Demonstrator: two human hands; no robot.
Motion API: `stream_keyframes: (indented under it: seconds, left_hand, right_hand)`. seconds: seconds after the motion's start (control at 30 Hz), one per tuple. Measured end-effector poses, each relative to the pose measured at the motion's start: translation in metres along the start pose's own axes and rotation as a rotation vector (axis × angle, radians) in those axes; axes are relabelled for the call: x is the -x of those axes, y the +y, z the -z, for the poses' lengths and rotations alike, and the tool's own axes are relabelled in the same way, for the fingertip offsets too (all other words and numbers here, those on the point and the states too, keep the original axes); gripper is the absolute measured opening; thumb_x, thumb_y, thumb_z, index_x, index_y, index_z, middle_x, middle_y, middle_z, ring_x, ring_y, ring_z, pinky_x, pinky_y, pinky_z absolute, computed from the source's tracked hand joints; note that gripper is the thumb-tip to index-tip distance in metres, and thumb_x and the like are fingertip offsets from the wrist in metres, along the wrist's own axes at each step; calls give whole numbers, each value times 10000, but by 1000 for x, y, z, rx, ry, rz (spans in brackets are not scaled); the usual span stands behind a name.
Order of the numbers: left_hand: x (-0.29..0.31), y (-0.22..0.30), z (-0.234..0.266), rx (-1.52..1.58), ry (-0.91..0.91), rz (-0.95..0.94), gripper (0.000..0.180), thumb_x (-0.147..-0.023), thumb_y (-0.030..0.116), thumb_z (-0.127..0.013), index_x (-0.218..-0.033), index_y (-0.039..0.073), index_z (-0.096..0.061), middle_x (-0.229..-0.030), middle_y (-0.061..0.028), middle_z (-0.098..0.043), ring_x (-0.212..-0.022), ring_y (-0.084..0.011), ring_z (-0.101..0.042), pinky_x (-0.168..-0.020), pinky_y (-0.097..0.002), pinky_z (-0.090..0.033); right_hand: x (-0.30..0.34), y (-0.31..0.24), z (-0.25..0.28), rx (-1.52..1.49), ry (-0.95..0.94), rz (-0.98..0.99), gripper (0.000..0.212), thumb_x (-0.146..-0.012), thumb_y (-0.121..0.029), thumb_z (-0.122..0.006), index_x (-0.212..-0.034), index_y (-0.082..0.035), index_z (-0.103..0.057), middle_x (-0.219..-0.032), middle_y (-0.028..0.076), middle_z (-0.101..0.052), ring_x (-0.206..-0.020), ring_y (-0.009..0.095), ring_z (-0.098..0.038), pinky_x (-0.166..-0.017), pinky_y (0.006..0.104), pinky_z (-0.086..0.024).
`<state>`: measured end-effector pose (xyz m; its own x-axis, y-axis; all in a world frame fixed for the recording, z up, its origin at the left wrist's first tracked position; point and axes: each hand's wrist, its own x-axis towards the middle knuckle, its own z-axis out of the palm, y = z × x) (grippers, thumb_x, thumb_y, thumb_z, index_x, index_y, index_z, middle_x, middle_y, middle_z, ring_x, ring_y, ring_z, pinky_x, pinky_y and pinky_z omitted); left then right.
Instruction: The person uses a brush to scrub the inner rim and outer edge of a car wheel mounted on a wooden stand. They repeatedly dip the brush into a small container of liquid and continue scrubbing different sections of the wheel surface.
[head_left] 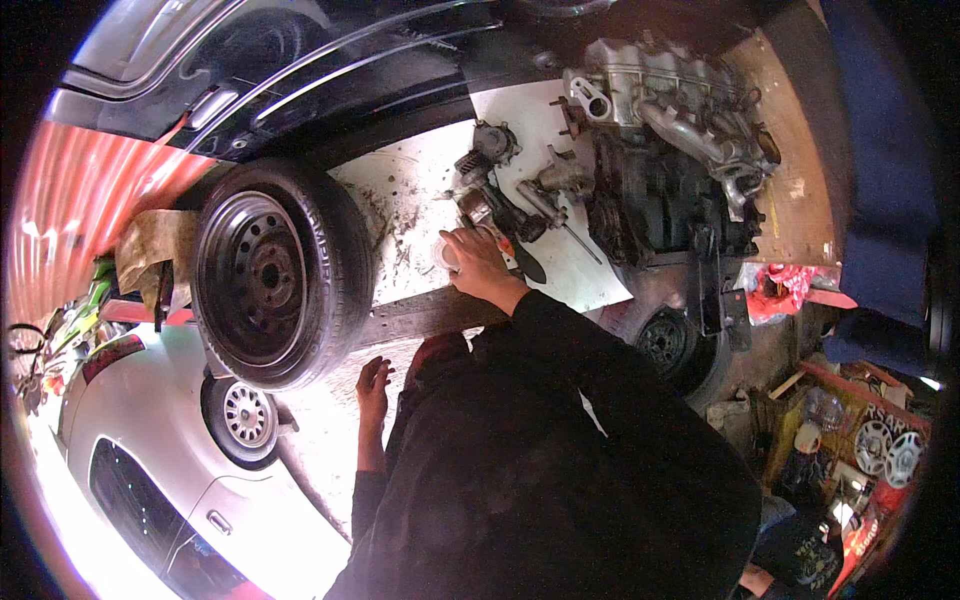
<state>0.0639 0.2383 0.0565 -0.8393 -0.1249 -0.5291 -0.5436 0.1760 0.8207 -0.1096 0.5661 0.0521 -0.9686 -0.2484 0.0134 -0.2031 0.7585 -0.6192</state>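
Observation:
My right hand [482,266] reaches over a white bench sheet [400,215], its fingers closed round a small white round container [447,256], mostly covered by the hand. Just beyond it lie greasy metal engine parts: a dark round housing [494,141], a small gear [468,162] and a bracket-like casting [562,178]. A dark flat-ended piece with an orange part [506,246] is beside my fingers. Lower down, my left hand [373,384] hangs off the bench near the tyre, fingers loosely bent and apart, with nothing visible in them.
A wheel with a tyre [262,275] stands on the left, and an engine [680,110] sits at the far right of the bench. A dark car body [330,70] borders the far side. Behind on the left is a silver car [190,430]; cluttered shelves [840,440] stand right.

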Motion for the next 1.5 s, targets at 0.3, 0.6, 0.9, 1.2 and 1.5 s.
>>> stream_keyframes:
  seconds: [0.3, 0.6, 0.9, 1.2, 1.5]
  left_hand:
    - [10, 3, 3, -22, 78, -17, 430, -1018, 269, -648, -1339, -7, -577, -1221, -131, -698, -1045, -201, -687, -852, -331, -523]
    - [61, -41, 6, 111, 187, 124, 438, -1016, 305, -642, -1337, 14, -583, -1226, -128, -696, -1039, -201, -695, -836, -336, -532]
    - [54, -34, 1, 62, 182, 138, 418, -1008, 262, -662, -1327, 0, -590, -1201, -132, -698, -1024, -209, -702, -811, -329, -544]
    - [24, -26, 12, 38, 92, 51, 380, -1011, 216, -659, -1317, 0, -592, -1181, -117, -696, -996, -205, -694, -826, -320, -535]
    - [-14, -21, 21, 16, -36, -3, 397, -1003, 225, -671, -1318, -3, -594, -1178, -119, -698, -1008, -184, -687, -828, -303, -536]
  right_hand:
    - [-84, 8, 15, 90, 1, 36, 826, -778, -258, -794, -1487, -79, -409, -1293, 187, -554, -1223, 362, -554, -1021, 513, -430]
    - [-195, 55, 43, 188, 76, -85, 826, -771, -270, -826, -1467, -41, -445, -1374, 219, -559, -1262, 372, -562, -1098, 459, -432]
    - [-208, 82, 39, 193, 13, -117, 852, -777, -295, -836, -1495, -96, -422, -1436, 216, -524, -1344, 373, -504, -1135, 454, -404]
    - [-164, 77, 72, 57, 284, 70, 784, -797, -273, -835, -1463, -102, -459, -1444, 144, -514, -1286, 367, -548, -1063, 453, -465]
    - [23, 15, 50, -428, 198, -401, 355, -874, -216, -725, -1187, -55, -677, -1164, 147, -699, -1058, 332, -680, -892, 441, -535]
